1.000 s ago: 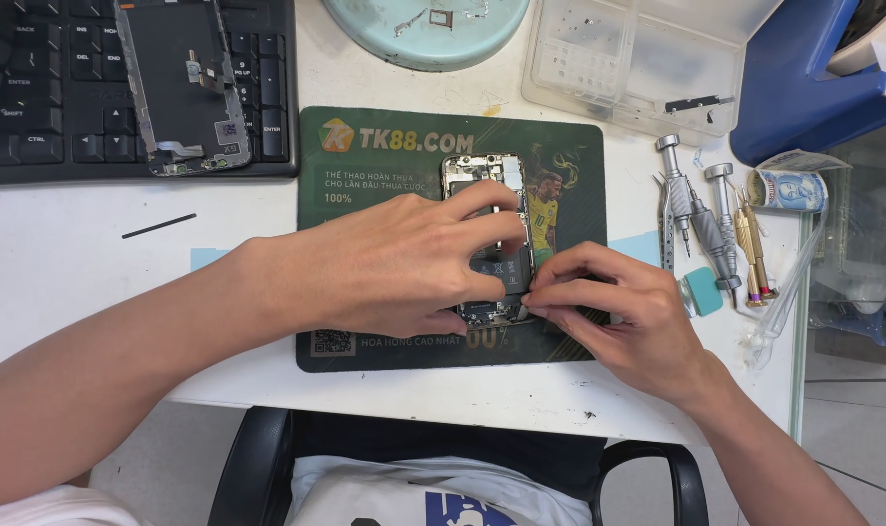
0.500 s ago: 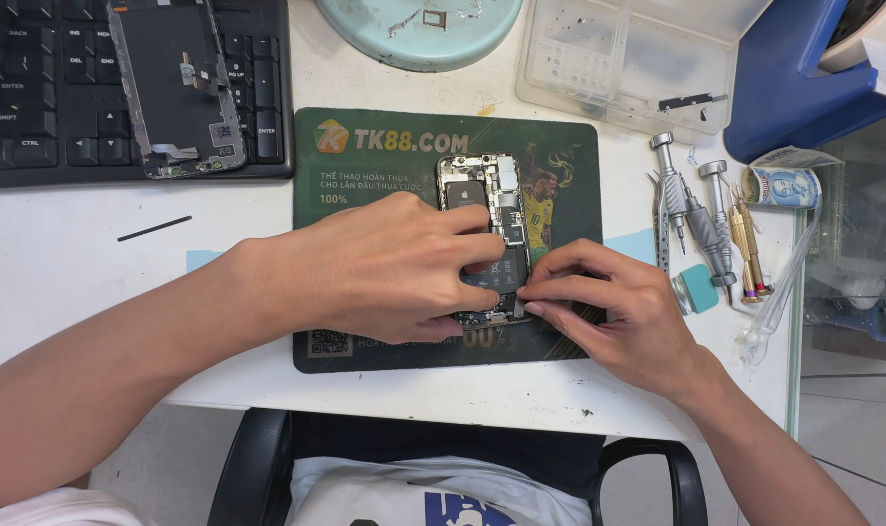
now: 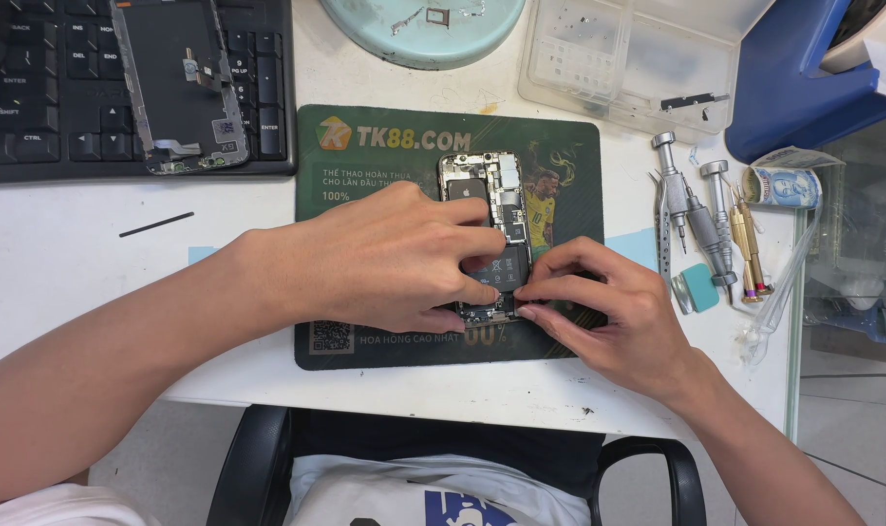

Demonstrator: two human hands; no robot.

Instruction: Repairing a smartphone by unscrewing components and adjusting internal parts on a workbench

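An opened phone body (image 3: 489, 195) with bare circuit boards and a black battery lies on a dark green mat (image 3: 384, 156). My left hand (image 3: 384, 258) rests on the phone's left side, fingers pressing down on its lower half. My right hand (image 3: 608, 307) comes from the right, its fingertips pinched at the phone's lower right corner. Whether those fingers hold a small part is hidden.
A detached phone screen (image 3: 180, 83) lies on a black keyboard (image 3: 34, 97) at the top left. Several screwdrivers (image 3: 701, 214) and a teal pick lie right of the mat. A clear parts box (image 3: 618, 58), a round light-blue tray (image 3: 423, 29) and a blue bin (image 3: 803, 78) sit behind.
Both hands stay on the phone's lower half; the fingers have only shifted slightly. The view has drifted a little.
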